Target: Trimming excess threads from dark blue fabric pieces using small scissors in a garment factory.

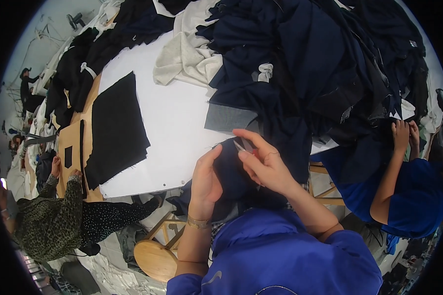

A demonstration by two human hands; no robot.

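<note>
Thread snips with pale pointed blades and a bit of red at the handle are in my right hand. Its index finger reaches out above the blades and the other fingers curl round the handle. My left hand is raised to the left of them, its thumb side up and fingers drawn together. A thin thread shows near its fingertips; what it holds, if anything, I cannot make out. Dark navy fabric hangs between and below both hands, over the table edge. A grey-blue rectangular patch lies just beyond them.
A white tabletop carries a black cut panel, light grey cloth and a large navy heap. A wooden stool stands lower left. A co-worker in blue works at right; another in patterned sleeves at left.
</note>
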